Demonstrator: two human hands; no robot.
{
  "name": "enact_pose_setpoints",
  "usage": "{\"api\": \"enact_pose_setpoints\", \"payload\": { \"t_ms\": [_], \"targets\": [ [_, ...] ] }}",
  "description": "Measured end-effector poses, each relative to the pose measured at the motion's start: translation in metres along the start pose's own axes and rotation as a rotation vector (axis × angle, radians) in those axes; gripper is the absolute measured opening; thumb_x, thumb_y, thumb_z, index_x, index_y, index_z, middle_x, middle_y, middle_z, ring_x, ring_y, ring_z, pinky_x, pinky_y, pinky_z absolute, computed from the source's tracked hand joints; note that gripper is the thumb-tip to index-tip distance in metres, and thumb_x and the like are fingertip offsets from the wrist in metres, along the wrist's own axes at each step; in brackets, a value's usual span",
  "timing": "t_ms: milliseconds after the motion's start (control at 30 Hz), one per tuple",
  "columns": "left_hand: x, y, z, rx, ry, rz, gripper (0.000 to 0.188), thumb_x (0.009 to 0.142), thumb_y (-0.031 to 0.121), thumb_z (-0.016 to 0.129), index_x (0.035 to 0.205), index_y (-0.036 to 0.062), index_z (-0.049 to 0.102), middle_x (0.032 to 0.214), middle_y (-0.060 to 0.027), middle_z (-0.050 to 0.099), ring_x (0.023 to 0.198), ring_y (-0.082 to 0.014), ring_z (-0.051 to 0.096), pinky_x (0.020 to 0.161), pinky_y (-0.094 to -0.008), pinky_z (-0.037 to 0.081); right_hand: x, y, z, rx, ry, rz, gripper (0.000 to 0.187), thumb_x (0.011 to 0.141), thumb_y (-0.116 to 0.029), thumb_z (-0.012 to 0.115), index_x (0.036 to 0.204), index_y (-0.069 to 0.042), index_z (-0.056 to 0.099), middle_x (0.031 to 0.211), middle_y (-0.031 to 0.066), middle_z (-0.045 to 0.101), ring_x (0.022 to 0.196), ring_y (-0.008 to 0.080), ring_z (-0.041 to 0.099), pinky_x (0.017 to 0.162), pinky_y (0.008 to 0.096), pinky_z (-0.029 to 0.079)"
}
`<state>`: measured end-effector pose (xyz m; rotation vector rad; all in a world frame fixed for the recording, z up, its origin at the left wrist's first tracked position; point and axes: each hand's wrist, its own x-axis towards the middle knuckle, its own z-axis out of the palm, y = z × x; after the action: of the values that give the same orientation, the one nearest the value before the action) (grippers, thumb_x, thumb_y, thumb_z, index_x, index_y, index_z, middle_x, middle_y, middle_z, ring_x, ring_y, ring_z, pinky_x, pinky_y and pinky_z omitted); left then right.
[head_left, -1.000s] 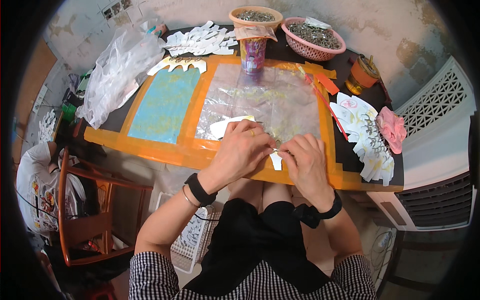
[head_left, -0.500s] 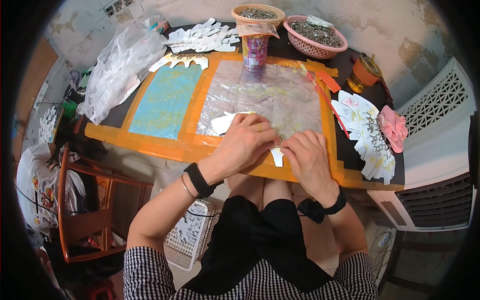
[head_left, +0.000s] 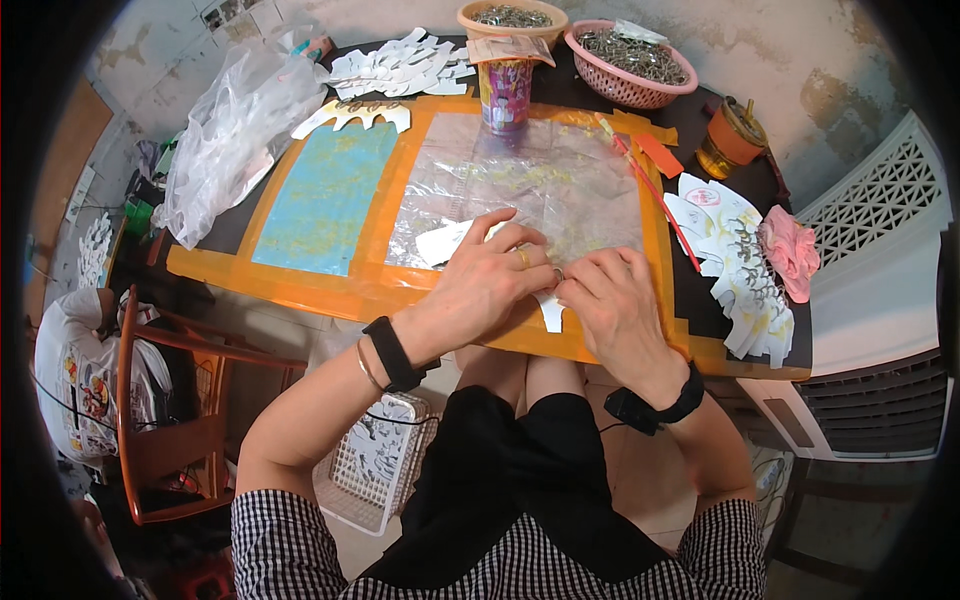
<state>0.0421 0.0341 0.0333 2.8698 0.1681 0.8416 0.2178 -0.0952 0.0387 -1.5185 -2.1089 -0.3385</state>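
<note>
My left hand point(head_left: 492, 268) and my right hand point(head_left: 612, 300) meet at the near edge of the taped table mat, fingers closed in a pinch. Between their fingertips a small metal ring point(head_left: 559, 272) shows in part. A white cut-out card point(head_left: 552, 314) sticks out below the fingers, and my left hand covers much of it. White card point(head_left: 440, 243) also shows left of that hand; whether it is the same piece I cannot tell. At the mat's far left lies a scalloped white card point(head_left: 345, 116) with several rings along it.
Ring-filled baskets, one orange point(head_left: 510, 18) and one pink point(head_left: 630, 68), stand at the back beside a purple cup point(head_left: 505, 95). Ringed white cards point(head_left: 735, 265), a pink cloth point(head_left: 790, 255) and a red stick point(head_left: 660, 205) lie right. A plastic bag point(head_left: 235, 140) sits left.
Both hands stay together at the same spot with the card and ring. My left index finger is raised a little more, and both forearms have spread slightly outward. The view has shifted slightly.
</note>
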Motion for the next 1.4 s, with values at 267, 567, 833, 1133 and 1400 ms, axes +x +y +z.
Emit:
{"api": "enact_pose_setpoints", "payload": {
  "t_ms": [267,567,833,1133,1400],
  "targets": [
    [-0.012,0.0,-0.005,0.01,-0.031,0.026,0.015,0.081,0.016,0.075,0.095,0.0144,0.071,0.105,0.0002,0.069,0.124,-0.0236,0.058,0.121,-0.0545,0.03,0.002,0.001,-0.001,-0.027,-0.03,-0.076,0.014,0.078,-0.007,0.063,0.091,-0.004,0.064,0.096,0.007,0.059,0.101,0.0239,0.059,0.098,0.0427,0.044],
    [-0.021,0.015,-0.011,0.057,-0.054,0.016,0.029,0.091,0.039,0.068,0.102,0.0116,0.071,0.116,-0.0027,0.066,0.13,-0.0271,0.054,0.123,-0.0569,0.026,-0.002,0.0,-0.011,-0.023,-0.076,-0.088,0.016,0.08,-0.006,0.063,0.095,0.0,0.065,0.097,0.0091,0.06,0.104,0.0264,0.059,0.1,0.0447,0.045],
    [-0.026,0.023,-0.009,0.082,-0.085,0.002,0.038,0.089,0.04,0.072,0.11,0.0092,0.067,0.126,-0.0064,0.063,0.136,-0.0291,0.051,0.123,-0.054,0.028,-0.017,-0.006,-0.015,-0.035,-0.095,-0.056,0.032,0.081,-0.005,0.063,0.111,0.005,0.067,0.113,0.0129,0.064,0.119,0.0306,0.057,0.106,0.0485,0.043],
    [-0.029,0.026,-0.003,0.116,-0.082,-0.017,0.039,0.093,0.043,0.066,0.116,0.0106,0.066,0.121,-0.0077,0.063,0.132,-0.0275,0.053,0.123,-0.0585,0.026,-0.02,-0.002,-0.013,0.025,-0.154,-0.034,0.03,0.081,-0.004,0.066,0.11,0.003,0.068,0.119,0.0122,0.062,0.124,0.0319,0.054,0.109,0.0501,0.042],
    [-0.024,0.024,-0.003,0.054,-0.069,-0.084,0.036,0.088,0.041,0.072,0.114,0.0174,0.073,0.121,-0.0043,0.063,0.132,-0.0292,0.053,0.123,-0.0617,0.025,-0.017,0.003,-0.014,0.061,-0.103,0.033,0.027,0.084,-0.004,0.066,0.111,0.0,0.068,0.119,0.0105,0.061,0.123,0.0344,0.052,0.109,0.0532,0.039]
  ]
}}
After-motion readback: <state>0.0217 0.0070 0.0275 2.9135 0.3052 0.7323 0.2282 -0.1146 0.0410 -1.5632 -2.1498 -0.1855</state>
